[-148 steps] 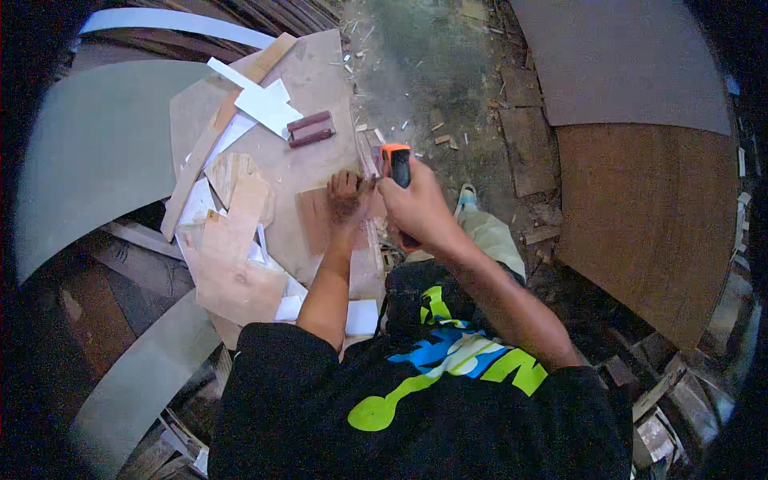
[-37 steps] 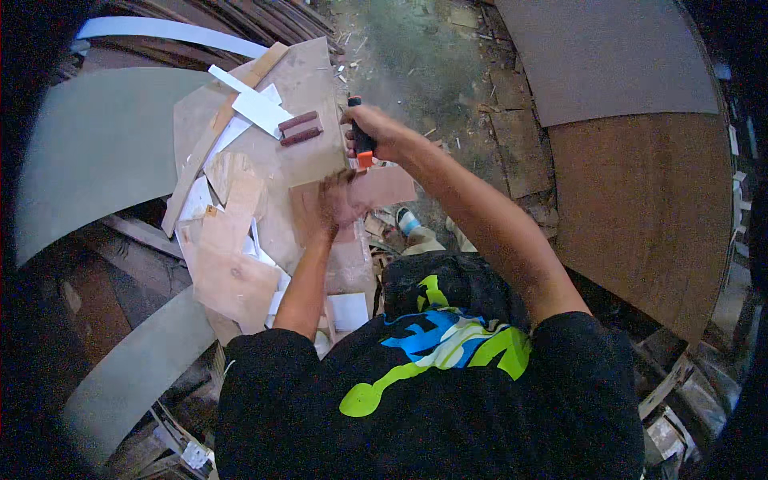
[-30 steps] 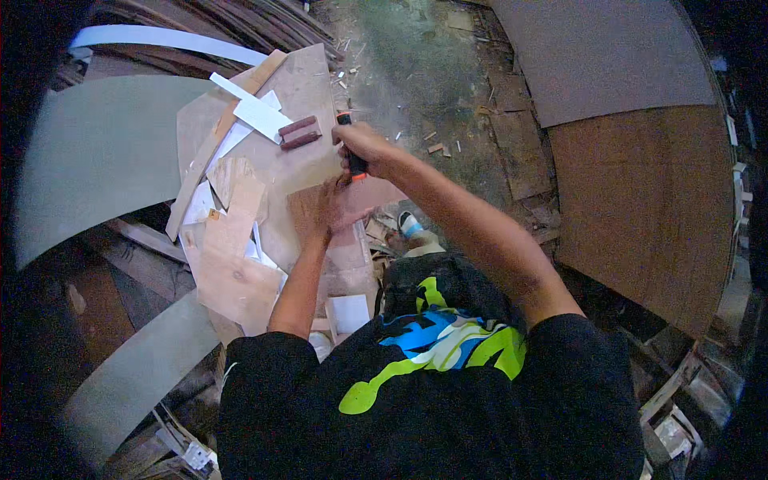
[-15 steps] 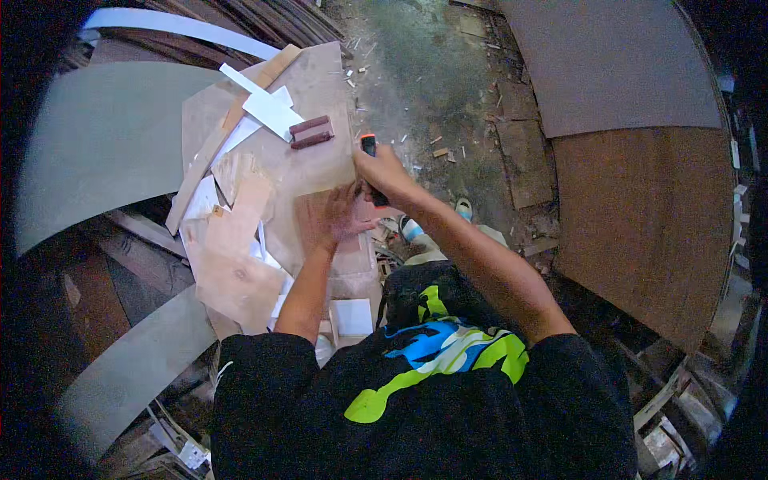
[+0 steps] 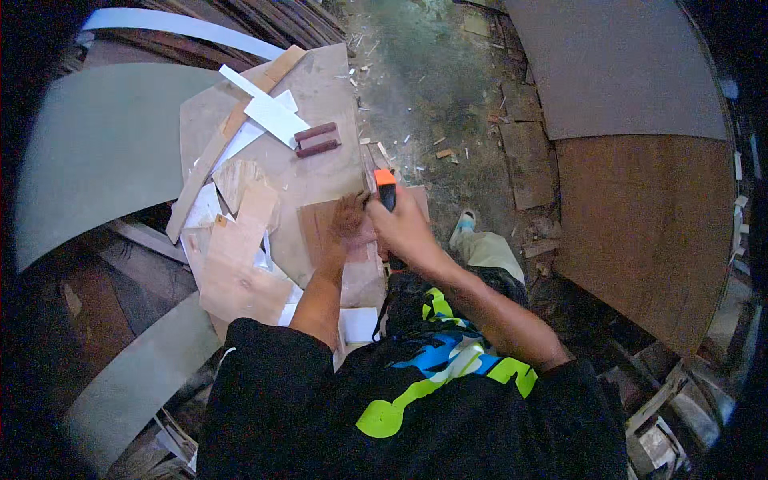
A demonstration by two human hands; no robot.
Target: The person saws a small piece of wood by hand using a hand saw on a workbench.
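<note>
My right hand [image 5: 400, 228] is wrapped round a tool with a black and orange handle [image 5: 386, 186]; its working end is hidden, so its exact kind cannot be told. My left hand [image 5: 348, 220] lies on a thin reddish-brown wooden board [image 5: 316, 228], its fingers toward the right hand and somewhat blurred. The board rests on the worktable [image 5: 320, 88] and juts past its right edge. Farther up the table lie two short dark-red bars [image 5: 318, 148], side by side.
Left of the hands, white strips [image 5: 276, 120], a long wooden batten [image 5: 212, 160] and plywood offcuts [image 5: 244, 268] lie heaped. Wood scraps [image 5: 445, 153] litter the floor. Large brown sheets [image 5: 640, 216] stand at the right; grey curved sheets [image 5: 112, 152] are at the left.
My right hand has come nearer, and the tool has tilted so its orange end shows more. My left hand has settled on the board beside it. The board's overhanging end now shows.
</note>
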